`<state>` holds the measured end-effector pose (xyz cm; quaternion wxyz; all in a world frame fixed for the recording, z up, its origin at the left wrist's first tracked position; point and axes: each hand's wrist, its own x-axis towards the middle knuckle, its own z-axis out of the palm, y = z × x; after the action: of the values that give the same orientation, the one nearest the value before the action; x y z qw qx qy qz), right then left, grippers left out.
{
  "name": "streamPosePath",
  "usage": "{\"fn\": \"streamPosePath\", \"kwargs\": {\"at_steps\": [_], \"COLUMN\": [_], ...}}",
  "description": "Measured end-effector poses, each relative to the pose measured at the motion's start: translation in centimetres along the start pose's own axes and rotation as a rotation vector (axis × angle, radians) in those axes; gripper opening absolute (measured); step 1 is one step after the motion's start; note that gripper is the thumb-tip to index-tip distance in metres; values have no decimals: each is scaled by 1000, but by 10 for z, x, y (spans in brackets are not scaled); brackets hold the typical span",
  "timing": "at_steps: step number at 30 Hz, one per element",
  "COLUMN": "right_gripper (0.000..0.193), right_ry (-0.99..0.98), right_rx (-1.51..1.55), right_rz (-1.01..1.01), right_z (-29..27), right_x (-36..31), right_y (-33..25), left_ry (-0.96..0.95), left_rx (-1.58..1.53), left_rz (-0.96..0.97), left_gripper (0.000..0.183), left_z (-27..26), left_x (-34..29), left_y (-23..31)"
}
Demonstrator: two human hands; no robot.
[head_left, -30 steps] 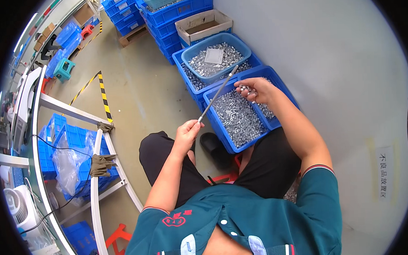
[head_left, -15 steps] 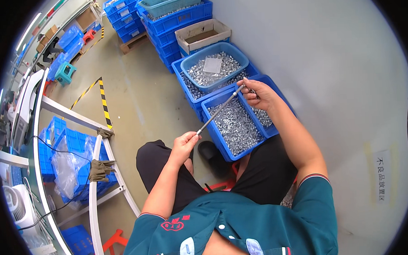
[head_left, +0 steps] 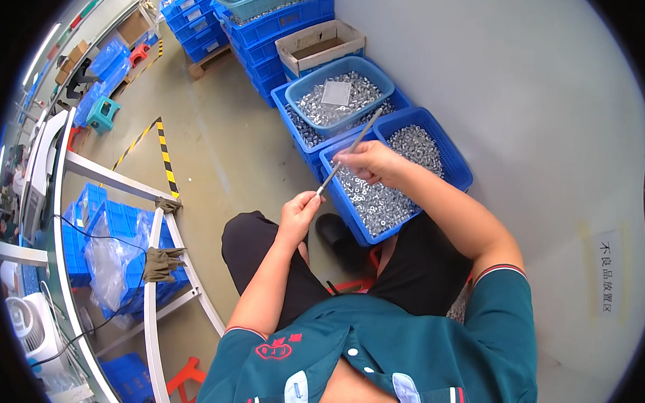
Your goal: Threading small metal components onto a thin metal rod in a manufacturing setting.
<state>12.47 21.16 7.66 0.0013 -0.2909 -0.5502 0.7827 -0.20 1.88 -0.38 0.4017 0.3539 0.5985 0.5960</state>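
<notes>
The left hand (head_left: 299, 215) is pinching the lower end of a thin grey rod (head_left: 368, 131), its grip narrow around a silver tip. The rod is slanting from the frame's centre toward the top of the parts bin. The right hand (head_left: 373, 162) is curling around the rod's middle; blur is hiding whether its grip is pressing on the rod or on a small part, and whether any loose parts are staying in the palm.

Compared with half a second ago, the right hand is no longer sitting at the rod's upper end but is working farther down, nearer the left hand. That is suggesting, as a judgement, that a part is being slid along the rod.

Right of centre, beneath the right hand, a blue two-compartment bin (head_left: 458, 174) is holding small metal parts in both compartments; what is supporting it is staying hidden. Just above it, a light-blue basket (head_left: 324, 128) is carrying more parts and a pale square piece (head_left: 336, 94). Toward the top, a carton (head_left: 322, 58) and stacked blue crates (head_left: 286, 24) are lining the wall (head_left: 503, 96). At upper left, striped tape (head_left: 165, 149) is marking the floor (head_left: 217, 127), with a teal stool (head_left: 103, 114) standing beyond.
</notes>
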Motion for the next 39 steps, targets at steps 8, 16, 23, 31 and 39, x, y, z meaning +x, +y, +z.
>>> {"fn": "streamPosePath", "kwargs": {"at_steps": [8,16,23,31,39], "right_gripper": [24,20,19,27,22], "right_ry": [-121,48,59,97,-74], "right_rx": [-35,386,446,563,491], "right_rz": [185,-7,-77,-125,-45], "right_z": [0,-35,-52,-56,-52], "right_x": [-5,-16,-16,-20,-19], "right_y": [2,-20,-24,-32,-34], "left_ry": [46,111,89,62,48], "left_rx": [-27,10,44,36,104], "left_rz": [135,-18,-49,-8,32], "left_gripper": [17,20,20,17,17], "left_z": [9,-9,-20,-17,-18], "left_x": [11,2,-8,-14,-12], "left_y": [-3,0,-4,1,-3]}}
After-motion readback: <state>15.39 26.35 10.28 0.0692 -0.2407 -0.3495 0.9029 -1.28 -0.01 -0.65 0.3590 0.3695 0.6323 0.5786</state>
